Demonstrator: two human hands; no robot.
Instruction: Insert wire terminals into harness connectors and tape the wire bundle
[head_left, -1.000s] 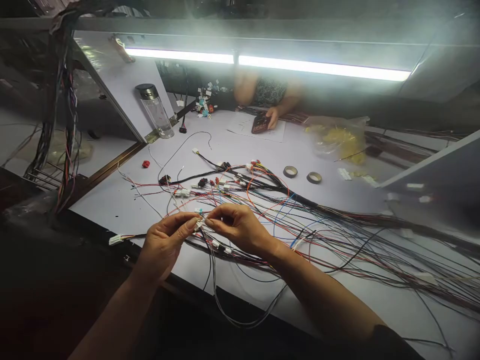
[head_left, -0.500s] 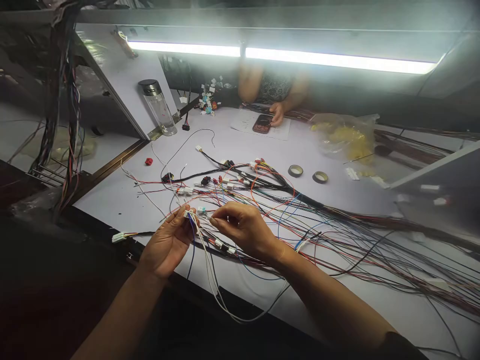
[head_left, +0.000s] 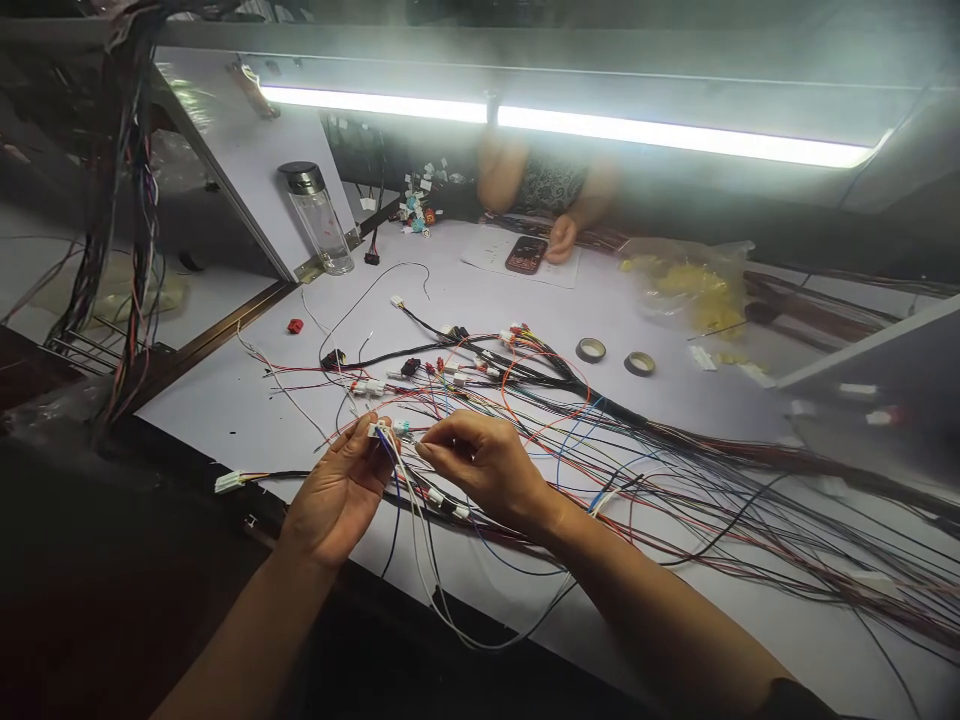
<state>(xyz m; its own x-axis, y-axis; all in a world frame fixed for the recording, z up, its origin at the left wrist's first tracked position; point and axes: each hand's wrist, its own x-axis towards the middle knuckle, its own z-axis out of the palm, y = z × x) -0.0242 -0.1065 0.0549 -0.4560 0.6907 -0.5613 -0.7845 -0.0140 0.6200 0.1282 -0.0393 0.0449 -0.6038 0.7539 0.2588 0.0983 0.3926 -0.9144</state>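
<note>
My left hand [head_left: 337, 505] is closed around a small white connector [head_left: 377, 430], gripped between thumb and fingers near the table's front edge. Blue and white wires [head_left: 411, 500] come out of the connector and droop in a loop past the edge. Just to the right, my right hand [head_left: 491, 465] is closed in a pinch, its fingertips a short way from the connector. What sits between those fingertips is too small to make out. Behind the hands lies a wiring harness [head_left: 615, 400] with loose, multicoloured wires and several connectors.
Two tape rolls [head_left: 591, 349] lie beyond the harness. Farther back are a phone [head_left: 526, 255] on paper, a co-worker's hand [head_left: 562, 238], and a bag of yellow parts [head_left: 686, 285]. A glass bottle [head_left: 321, 220] stands back left; a red connector [head_left: 295, 326] lies nearer.
My right fingertips have shifted slightly left, closer to the connector in my left hand. The co-worker's hand has drawn off the phone to the right. The view has tilted a little.
</note>
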